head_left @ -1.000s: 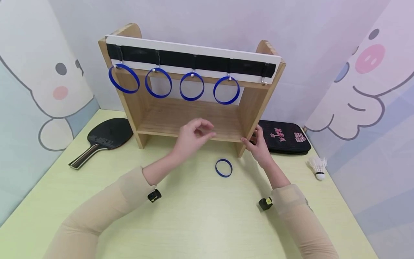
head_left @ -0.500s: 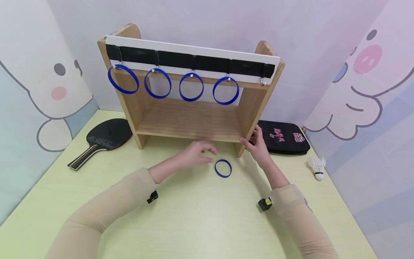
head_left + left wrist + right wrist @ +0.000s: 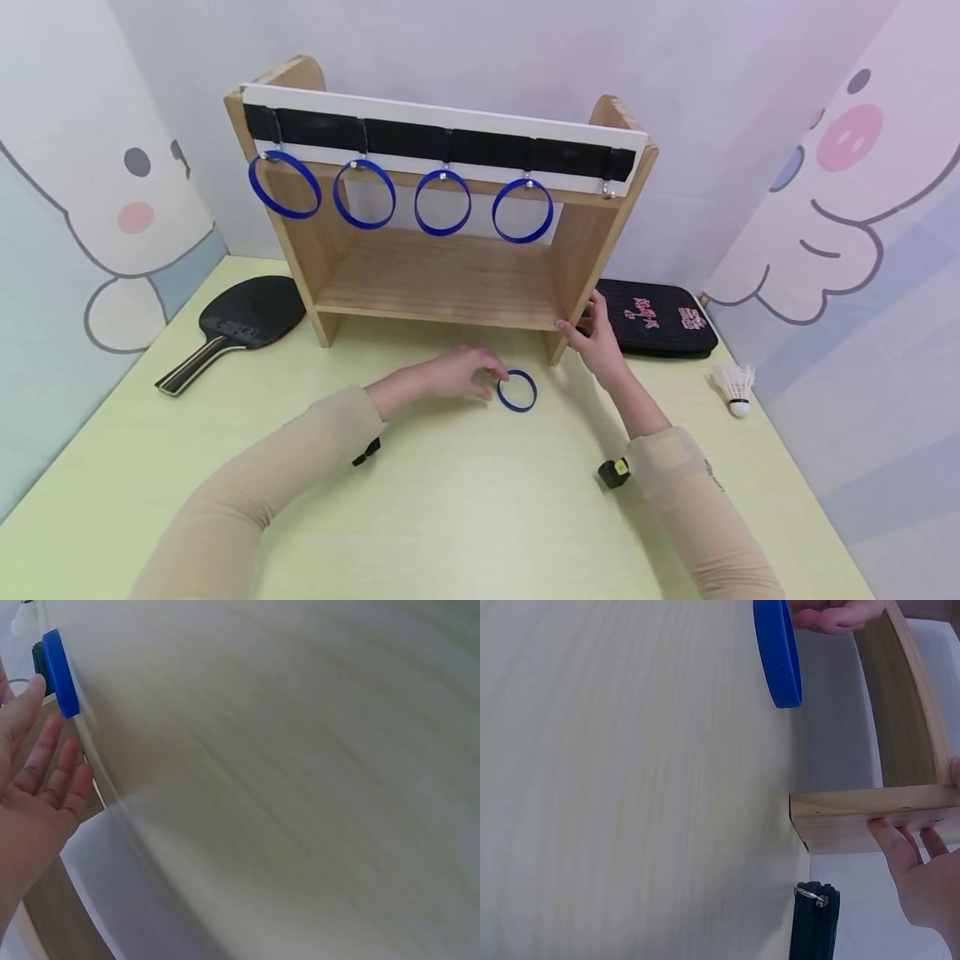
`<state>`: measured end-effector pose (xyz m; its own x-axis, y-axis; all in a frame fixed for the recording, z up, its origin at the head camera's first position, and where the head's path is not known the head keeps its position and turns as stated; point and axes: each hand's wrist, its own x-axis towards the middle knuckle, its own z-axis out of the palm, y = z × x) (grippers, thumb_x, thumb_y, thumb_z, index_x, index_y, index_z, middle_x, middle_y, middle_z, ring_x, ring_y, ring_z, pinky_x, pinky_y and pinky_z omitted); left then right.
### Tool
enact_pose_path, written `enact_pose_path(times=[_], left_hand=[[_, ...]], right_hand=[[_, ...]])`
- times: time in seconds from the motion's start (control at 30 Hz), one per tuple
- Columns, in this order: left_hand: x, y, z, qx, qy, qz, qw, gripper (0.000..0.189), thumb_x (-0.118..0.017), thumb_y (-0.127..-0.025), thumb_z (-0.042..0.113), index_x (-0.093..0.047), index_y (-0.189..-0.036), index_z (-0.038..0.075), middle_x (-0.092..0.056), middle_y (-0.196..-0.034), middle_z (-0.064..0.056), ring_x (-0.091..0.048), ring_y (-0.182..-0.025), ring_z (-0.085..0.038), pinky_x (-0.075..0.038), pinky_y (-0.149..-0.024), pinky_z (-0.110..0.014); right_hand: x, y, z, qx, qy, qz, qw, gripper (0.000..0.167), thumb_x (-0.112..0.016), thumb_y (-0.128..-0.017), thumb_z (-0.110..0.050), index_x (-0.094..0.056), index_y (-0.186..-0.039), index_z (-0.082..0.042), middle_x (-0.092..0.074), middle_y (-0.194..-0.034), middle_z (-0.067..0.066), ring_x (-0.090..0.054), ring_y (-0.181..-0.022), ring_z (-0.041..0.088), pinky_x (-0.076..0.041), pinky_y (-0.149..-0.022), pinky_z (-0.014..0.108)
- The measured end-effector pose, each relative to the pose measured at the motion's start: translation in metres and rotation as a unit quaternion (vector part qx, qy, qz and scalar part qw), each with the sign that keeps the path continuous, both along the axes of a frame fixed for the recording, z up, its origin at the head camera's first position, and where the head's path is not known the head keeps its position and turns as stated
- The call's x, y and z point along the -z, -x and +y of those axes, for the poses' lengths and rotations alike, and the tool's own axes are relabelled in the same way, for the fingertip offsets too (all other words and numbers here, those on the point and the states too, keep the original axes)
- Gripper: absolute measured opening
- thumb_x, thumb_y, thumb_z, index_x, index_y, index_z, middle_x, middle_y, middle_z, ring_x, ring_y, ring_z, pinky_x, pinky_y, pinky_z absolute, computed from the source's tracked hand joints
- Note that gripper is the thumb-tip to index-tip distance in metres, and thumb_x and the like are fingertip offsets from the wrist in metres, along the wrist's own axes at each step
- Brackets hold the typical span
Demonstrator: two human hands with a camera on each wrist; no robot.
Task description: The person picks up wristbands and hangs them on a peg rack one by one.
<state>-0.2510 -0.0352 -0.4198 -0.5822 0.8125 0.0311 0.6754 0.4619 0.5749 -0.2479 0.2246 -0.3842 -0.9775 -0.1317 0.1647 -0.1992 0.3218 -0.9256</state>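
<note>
On the table lies a blue ring (image 3: 519,410), seen nearly edge-on in both wrist views. My left hand (image 3: 461,372) reaches in from the left, its fingertips right at the ring's near-left edge. In the left wrist view its fingers (image 3: 56,776) are loosely extended and apart, with nothing between them. My right hand (image 3: 600,346) grips the lower right side panel of the wooden shelf (image 3: 450,279), thumb at the front edge and fingers against the outer face. Several more blue rings hang from small hooks on the white board (image 3: 450,117) along the shelf's top; the rightmost hook (image 3: 608,193) is bare.
A table tennis paddle (image 3: 251,312) lies left of the shelf. A black zip case (image 3: 656,321) lies behind my right hand, with a white shuttlecock (image 3: 735,389) in front of it. Printed walls stand behind and on both sides.
My left hand has come down from in front of the shelf's lower board to the ring on the table. The right hand keeps its grip on the shelf.
</note>
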Motion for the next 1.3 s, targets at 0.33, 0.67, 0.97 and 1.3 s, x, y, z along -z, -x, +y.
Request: enact_pose_path(times=[0.33, 0.67, 0.97, 1.3], left_hand=[[0.007, 0.011, 0.006, 0.015, 0.016, -0.033, 0.9992, 0.036, -0.075, -0.079, 0.010, -0.066, -0.113, 0.006, -0.063, -0.098, -0.002, -0.057, -0.096, -0.018, -0.047, -0.087, -0.028], [0.004, 0.011, 0.009, 0.000, 0.043, -0.024, 0.9988, 0.028, -0.075, -0.081, 0.012, -0.069, -0.108, 0.009, -0.063, -0.094, 0.003, -0.055, -0.094, -0.013, -0.043, -0.089, -0.029], [0.003, 0.009, 0.007, -0.001, 0.023, -0.011, 0.9997, 0.025, -0.074, -0.080, 0.010, -0.069, -0.105, 0.009, -0.065, -0.095, 0.003, -0.056, -0.095, -0.012, -0.042, -0.093, -0.032], [-0.003, 0.004, 0.007, -0.009, -0.030, 0.013, 0.9994, 0.020, -0.074, -0.078, 0.004, -0.070, -0.097, 0.008, -0.065, -0.088, 0.004, -0.058, -0.090, -0.012, -0.045, -0.088, -0.030]], right_hand=[[0.000, 0.000, 0.000, -0.003, -0.005, 0.000, 1.0000, 0.074, -0.060, -0.093, -0.014, -0.011, -0.148, -0.022, -0.027, -0.146, 0.020, -0.042, -0.123, 0.041, -0.047, -0.088, 0.059], [0.000, 0.000, 0.000, -0.008, 0.002, 0.001, 1.0000, 0.074, -0.060, -0.093, -0.012, -0.011, -0.148, -0.021, -0.026, -0.146, 0.021, -0.041, -0.124, 0.042, -0.046, -0.088, 0.060], [-0.001, 0.001, 0.000, -0.003, 0.003, 0.002, 1.0000, 0.073, -0.060, -0.092, -0.012, -0.013, -0.148, -0.020, -0.027, -0.146, 0.021, -0.041, -0.122, 0.042, -0.046, -0.088, 0.060], [0.000, 0.000, 0.000, -0.001, 0.002, 0.000, 1.0000, 0.074, -0.060, -0.092, -0.012, -0.013, -0.148, -0.021, -0.027, -0.145, 0.022, -0.041, -0.122, 0.042, -0.046, -0.088, 0.059]])
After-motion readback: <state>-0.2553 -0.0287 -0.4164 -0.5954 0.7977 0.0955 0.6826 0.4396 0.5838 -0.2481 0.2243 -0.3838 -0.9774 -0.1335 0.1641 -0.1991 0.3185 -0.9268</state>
